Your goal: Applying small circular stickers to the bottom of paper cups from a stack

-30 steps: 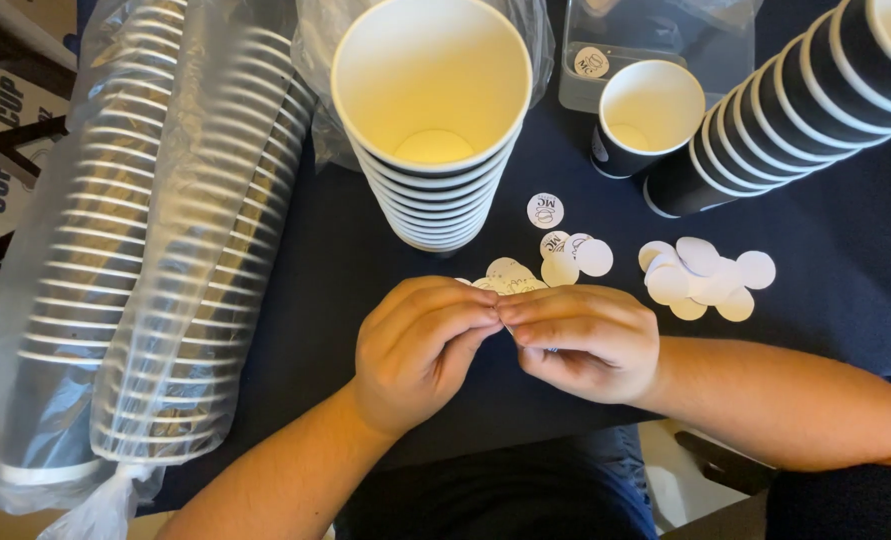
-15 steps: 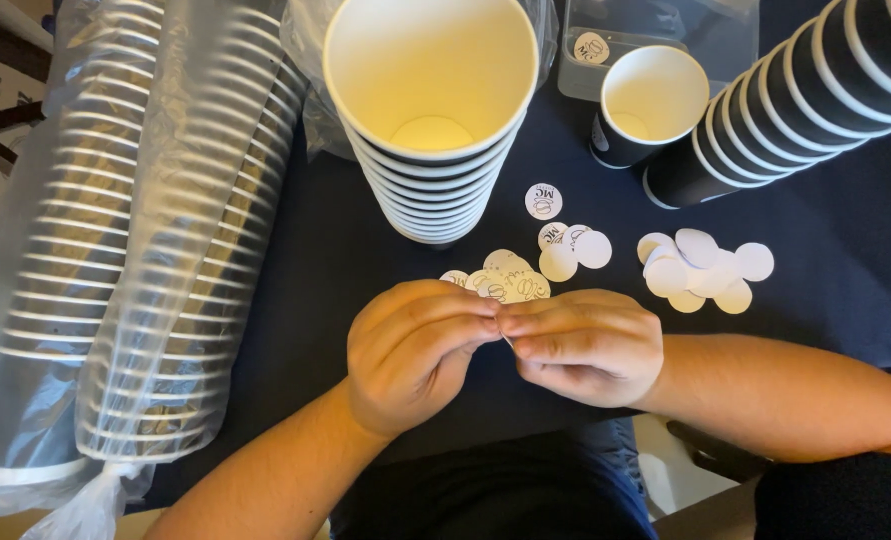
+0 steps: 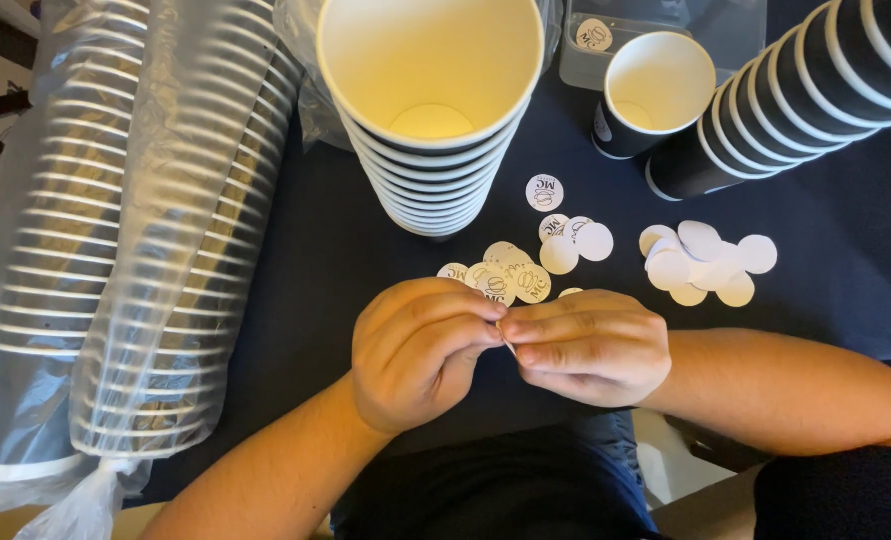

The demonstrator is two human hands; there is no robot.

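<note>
Small round white paper sticker [image 3: 508, 345] sits pinched between the fingertips of both hands, low over the dark blue bench [image 3: 845, 270], only a thin edge of it showing. Left hand [image 3: 420, 350] is curled nearly closed, thumb and forefinger pressed on the sticker. Right hand [image 3: 587, 345] is likewise folded tight, its fingertips meeting the left's at the sticker. Just beyond the knuckles lies a loose scatter of round white stickers [image 3: 510, 275], and behind those stands a stack of dark paper cups [image 3: 431, 110].
</note>
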